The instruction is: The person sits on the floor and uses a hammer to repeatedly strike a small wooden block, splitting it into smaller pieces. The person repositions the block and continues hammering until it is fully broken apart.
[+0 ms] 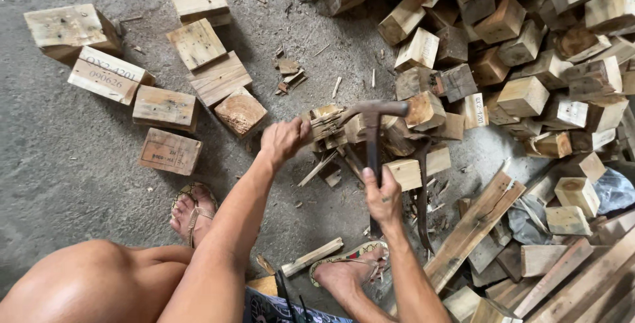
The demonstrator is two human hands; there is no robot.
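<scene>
A grey concrete floor (73, 184), rough and littered with splinters, runs under a heap of sawn wood blocks (522, 52) at the upper right and a few loose blocks (165, 108) laid out at the left. Planks (473, 227) lie slanted at the lower right.

The hammer (372, 138) stands nearly upright in the view, its long axis running from the lower hand up and away from the person. Its dark metal head lies crosswise at the top, reaching right, over a split block (327, 124). The handle is thin, dark and worn; the head looks dull and rust-brown.

The right hand (383, 197) has its fingers wrapped tight around the lower handle. The left hand (283, 139) closes on the left side of the split block, thumb and fingers gripping its ragged edge. That block is pale, fibrous wood, cracked along the grain, sitting on the floor in the middle of the view, just beside another pale block (413, 167).

Most blocks are squarish, with flat sawn faces, some weathered grey, some fresh yellow. Both feet wear sandals (192, 197), set either side of the work.
</scene>
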